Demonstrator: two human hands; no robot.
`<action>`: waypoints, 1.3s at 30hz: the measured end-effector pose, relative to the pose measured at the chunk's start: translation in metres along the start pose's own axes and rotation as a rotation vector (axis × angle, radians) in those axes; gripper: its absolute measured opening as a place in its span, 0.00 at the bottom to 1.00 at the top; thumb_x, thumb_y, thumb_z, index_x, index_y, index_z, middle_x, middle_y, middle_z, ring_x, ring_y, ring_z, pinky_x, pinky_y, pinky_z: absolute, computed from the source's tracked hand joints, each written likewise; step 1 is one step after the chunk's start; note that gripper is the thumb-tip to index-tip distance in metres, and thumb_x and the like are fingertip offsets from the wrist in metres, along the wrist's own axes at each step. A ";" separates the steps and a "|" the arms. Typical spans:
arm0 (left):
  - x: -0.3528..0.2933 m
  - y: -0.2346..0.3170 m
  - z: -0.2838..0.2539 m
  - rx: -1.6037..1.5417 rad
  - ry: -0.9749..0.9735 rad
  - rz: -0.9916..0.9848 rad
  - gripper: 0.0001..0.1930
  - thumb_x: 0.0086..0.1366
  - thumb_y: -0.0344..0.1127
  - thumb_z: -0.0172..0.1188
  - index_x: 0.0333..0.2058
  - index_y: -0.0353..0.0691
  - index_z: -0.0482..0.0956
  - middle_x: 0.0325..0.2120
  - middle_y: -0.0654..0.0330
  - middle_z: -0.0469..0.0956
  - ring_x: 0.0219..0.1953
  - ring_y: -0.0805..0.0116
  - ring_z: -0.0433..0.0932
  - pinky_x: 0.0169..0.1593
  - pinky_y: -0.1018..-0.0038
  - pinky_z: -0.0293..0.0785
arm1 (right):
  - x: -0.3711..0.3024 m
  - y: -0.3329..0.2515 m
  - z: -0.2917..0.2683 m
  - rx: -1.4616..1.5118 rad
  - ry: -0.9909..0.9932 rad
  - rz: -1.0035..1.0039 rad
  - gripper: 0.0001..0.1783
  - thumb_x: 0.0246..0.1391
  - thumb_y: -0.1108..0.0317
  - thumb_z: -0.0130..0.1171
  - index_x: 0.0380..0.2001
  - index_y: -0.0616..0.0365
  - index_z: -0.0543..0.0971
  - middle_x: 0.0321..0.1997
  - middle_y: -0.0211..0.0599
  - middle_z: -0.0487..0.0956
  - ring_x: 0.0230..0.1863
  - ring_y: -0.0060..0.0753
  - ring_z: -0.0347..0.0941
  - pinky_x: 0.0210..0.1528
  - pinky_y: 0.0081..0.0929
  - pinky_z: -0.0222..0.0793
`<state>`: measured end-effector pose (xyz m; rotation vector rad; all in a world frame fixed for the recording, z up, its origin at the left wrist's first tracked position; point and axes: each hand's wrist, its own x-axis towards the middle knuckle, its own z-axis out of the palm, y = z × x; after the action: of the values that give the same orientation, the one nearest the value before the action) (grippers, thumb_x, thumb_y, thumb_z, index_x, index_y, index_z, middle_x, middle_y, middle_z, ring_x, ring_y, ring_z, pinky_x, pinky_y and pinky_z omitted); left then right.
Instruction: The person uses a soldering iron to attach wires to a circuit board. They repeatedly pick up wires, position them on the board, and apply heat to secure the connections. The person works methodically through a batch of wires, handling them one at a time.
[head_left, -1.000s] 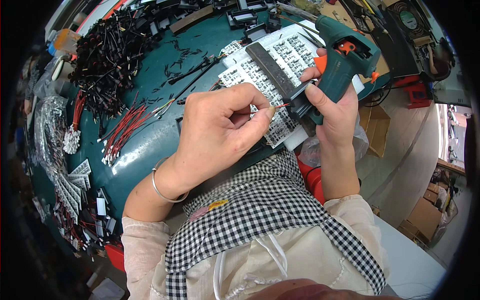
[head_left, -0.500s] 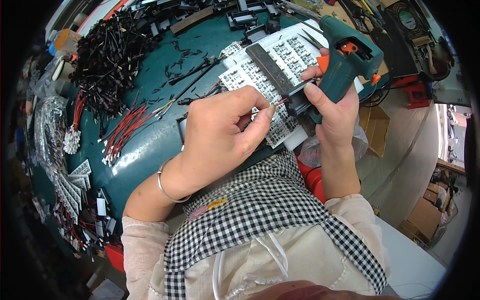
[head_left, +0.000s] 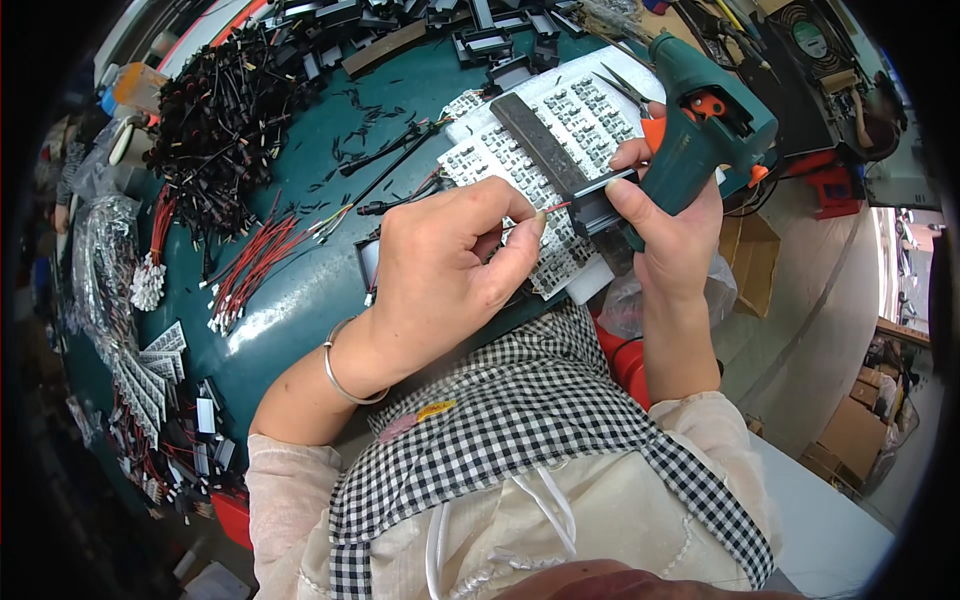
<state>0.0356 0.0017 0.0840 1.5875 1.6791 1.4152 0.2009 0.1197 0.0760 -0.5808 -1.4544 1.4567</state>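
My left hand [head_left: 450, 250] is closed, its thumb and forefinger pinching a thin red wire [head_left: 557, 207]. That wire runs to a small black plastic housing [head_left: 597, 210], which my right hand [head_left: 675, 240] grips between thumb and fingers. The same hand also carries a dark green glue gun [head_left: 690, 165] with an orange trigger, lying against the palm. Below the housing lie white circuit board panels [head_left: 478, 155] with rows of small parts, on a white foam slab [head_left: 590, 285]. A dark flat bar [head_left: 535, 140] rests across the panels.
Pointed tweezers [head_left: 622, 88] lie on the foam's far end. On the green table [head_left: 270, 345] are a heap of black cables [head_left: 225, 130], red wires with white plugs [head_left: 245, 270], and black housings [head_left: 490, 40] at the back. A cardboard box [head_left: 755, 255] stands at right.
The glue gun and the housing have shifted slightly right, and the housing has turned a little. My left hand still pinches the wire, almost in the same place.
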 end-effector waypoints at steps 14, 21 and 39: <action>0.001 -0.004 0.007 -0.036 -0.079 0.032 0.01 0.59 0.23 0.60 0.30 0.33 0.78 0.20 0.62 0.76 0.19 0.82 0.71 0.23 0.83 0.65 | -0.002 -0.002 -0.004 0.073 -0.026 0.161 0.38 0.39 0.81 0.69 0.57 0.65 0.65 0.34 0.37 0.78 0.32 0.21 0.74 0.31 0.16 0.72; 0.000 -0.001 0.005 -0.019 -0.103 -0.024 0.02 0.60 0.24 0.59 0.29 0.33 0.76 0.18 0.65 0.74 0.19 0.85 0.67 0.22 0.85 0.61 | -0.004 -0.001 -0.007 -0.045 -0.014 0.076 0.37 0.39 0.82 0.69 0.56 0.65 0.67 0.33 0.36 0.78 0.33 0.21 0.75 0.36 0.17 0.72; 0.003 0.004 -0.003 0.013 -0.179 -0.046 0.03 0.58 0.25 0.60 0.27 0.34 0.76 0.17 0.67 0.74 0.18 0.85 0.65 0.21 0.85 0.60 | -0.007 -0.007 -0.010 -0.085 -0.066 0.157 0.40 0.34 0.81 0.71 0.55 0.67 0.68 0.37 0.36 0.77 0.37 0.23 0.74 0.41 0.19 0.70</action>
<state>0.0337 0.0027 0.0897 1.6195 1.6126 1.2040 0.2144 0.1175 0.0786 -0.7188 -1.5573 1.5543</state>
